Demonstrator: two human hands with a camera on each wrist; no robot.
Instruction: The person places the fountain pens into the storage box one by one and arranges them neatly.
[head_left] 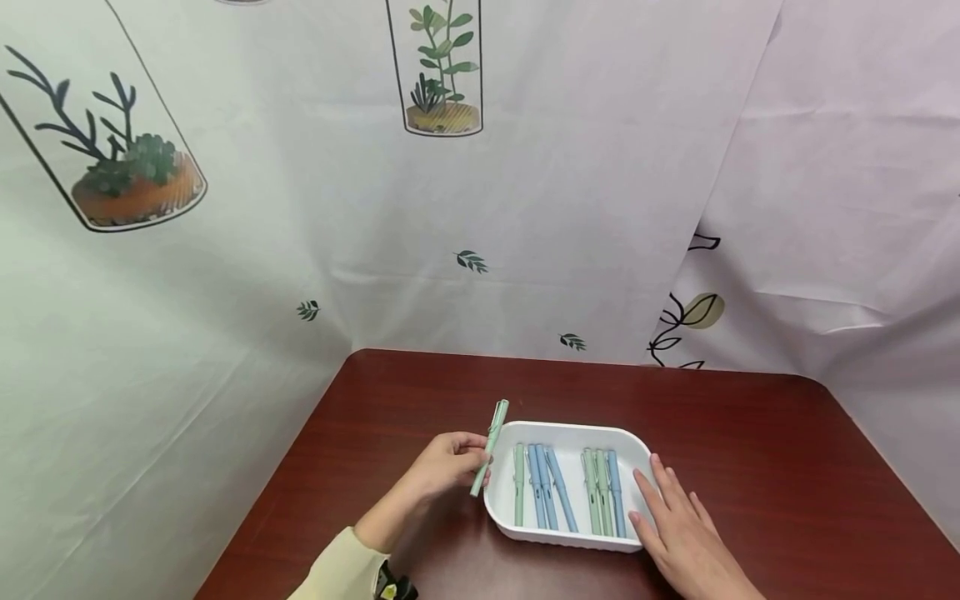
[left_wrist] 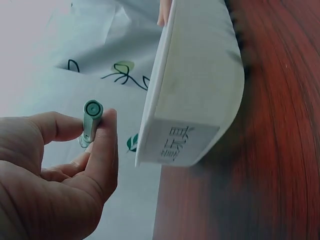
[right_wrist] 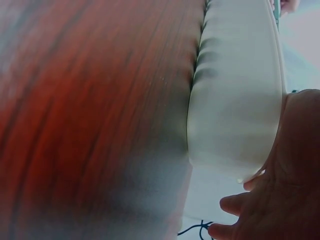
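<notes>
My left hand [head_left: 448, 463] pinches a light green pen [head_left: 495, 431] between thumb and fingers, at the left rim of a white tray [head_left: 570, 542]. In the left wrist view the pen [left_wrist: 93, 111] points its round end at the camera, raised beside the tray wall [left_wrist: 195, 75]. Inside the tray lie green and blue pens in two groups: a green pen [head_left: 519, 483] and blue pens [head_left: 545, 487] on the left, green pens [head_left: 597, 492] and a blue pen [head_left: 617, 493] on the right. My right hand [head_left: 686, 533], fingers spread and nearly straight, rests at the tray's right rim.
The tray stands on a dark red wooden table [head_left: 405, 400]. Behind and to the sides hangs a pale cloth [head_left: 562, 208] printed with plants. A dark watch-like band [head_left: 395, 583] is at the left sleeve [head_left: 345, 567].
</notes>
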